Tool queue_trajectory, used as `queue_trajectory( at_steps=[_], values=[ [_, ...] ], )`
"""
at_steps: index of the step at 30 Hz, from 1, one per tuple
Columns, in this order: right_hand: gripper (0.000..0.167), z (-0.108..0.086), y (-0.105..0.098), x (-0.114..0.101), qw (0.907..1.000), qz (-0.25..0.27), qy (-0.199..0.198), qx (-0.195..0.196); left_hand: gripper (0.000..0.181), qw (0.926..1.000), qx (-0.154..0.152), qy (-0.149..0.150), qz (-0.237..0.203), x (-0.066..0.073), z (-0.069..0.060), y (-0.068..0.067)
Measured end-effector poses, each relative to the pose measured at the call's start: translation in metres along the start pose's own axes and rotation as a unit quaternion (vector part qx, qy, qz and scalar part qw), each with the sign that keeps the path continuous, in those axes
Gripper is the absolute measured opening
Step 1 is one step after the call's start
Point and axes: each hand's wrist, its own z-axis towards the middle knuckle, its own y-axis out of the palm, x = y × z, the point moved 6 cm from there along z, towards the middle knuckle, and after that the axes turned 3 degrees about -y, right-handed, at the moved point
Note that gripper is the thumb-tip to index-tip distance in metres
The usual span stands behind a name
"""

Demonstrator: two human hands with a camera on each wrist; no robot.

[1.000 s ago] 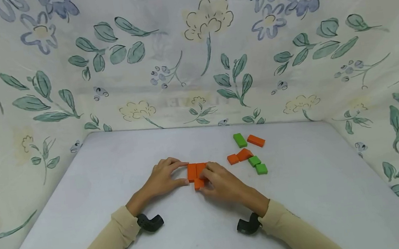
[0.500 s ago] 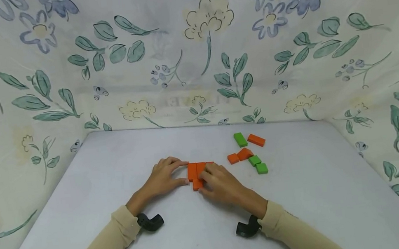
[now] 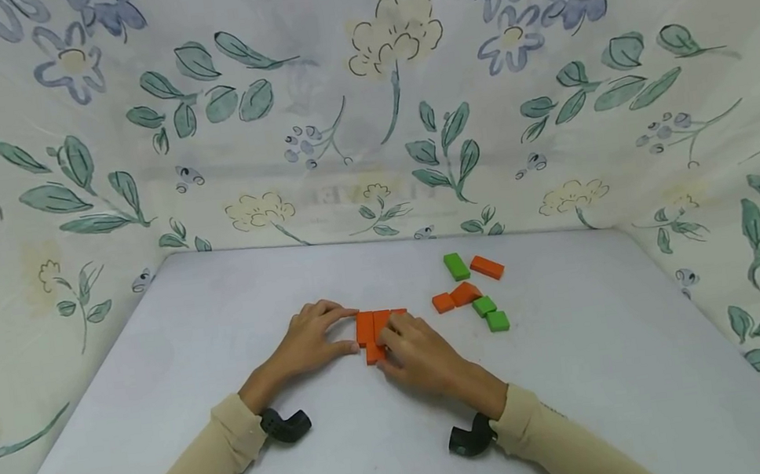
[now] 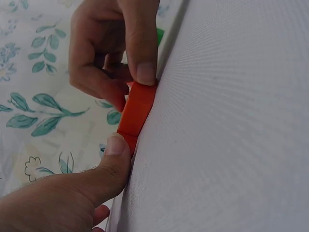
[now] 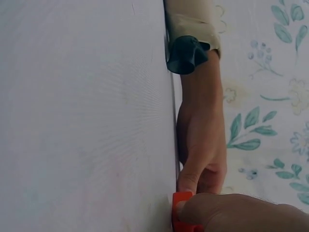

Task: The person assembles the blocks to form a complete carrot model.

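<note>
Leftmost block (image 3: 365, 329), long axis forward

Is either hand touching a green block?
No, the left hand and right hand touch orange blocks, while the green blocks lie apart from both.

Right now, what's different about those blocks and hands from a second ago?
The near orange block has slid slightly left along the orange row, moving with the right-hand grip, which has also uncovered the far edge of the row's rightmost block. No taking hold or letting go shows. The left-hand grip, the loose green blocks and the loose orange blocks stayed put.
</note>
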Motion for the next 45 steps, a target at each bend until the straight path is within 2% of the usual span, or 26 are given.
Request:
queue_trajectory(
  at_steps=[6, 14, 17, 20, 22, 26, 30, 33, 37, 45],
  values=[
    [0.024, -0.001, -0.002, -0.002, 0.9998, -0.005, -0.011, 0.018, 0.063, 1.0, -0.003, -0.006, -0.001, 0.001, 0.0, 0.0],
    [0.025, -0.001, 0.003, 0.001, 0.9999, 0.0, -0.007, 0.011, 0.062, 1.0, 0.003, -0.001, 0.001, 0.003, -0.001, -0.001],
    [0.029, -0.001, 0.001, 0.003, 0.9999, 0.009, 0.01, -0.002, 0.062, 1.0, 0.008, 0.004, 0.001, 0.003, -0.001, -0.002],
    [0.034, 0.001, -0.009, 0.013, 0.9979, 0.042, 0.048, -0.014, 0.061, 0.9999, 0.009, 0.006, 0.001, 0.003, -0.001, -0.002],
    [0.033, 0.002, -0.019, 0.026, 0.9937, 0.073, 0.085, -0.009, 0.061, 1.0, 0.007, 0.004, -0.001, 0.002, -0.001, -0.002],
    [0.024, -0.001, -0.037, 0.061, 0.9792, 0.116, 0.167, 0.005, 0.061, 1.0, 0.003, 0.0, -0.003, 0.001, 0.0, -0.001],
    [0.021, -0.011, -0.04, 0.094, 0.9605, 0.117, 0.251, -0.027, 0.061, 1.0, -0.001, 0.003, -0.004, 0.001, 0.0, -0.001],
    [0.023, -0.019, -0.034, 0.109, 0.9452, 0.121, 0.297, -0.06, 0.062, 1.0, -0.002, 0.001, -0.003, 0.0, 0.0, -0.002],
    [0.028, -0.023, -0.023, 0.118, 0.9337, 0.12, 0.329, -0.076, 0.063, 1.0, -0.001, 0.003, 0.0, -0.001, 0.001, -0.002],
    [0.026, -0.027, -0.012, 0.119, 0.9312, 0.11, 0.343, -0.059, 0.063, 0.9999, -0.001, 0.008, -0.007, -0.001, 0.0, -0.001]
  ],
)
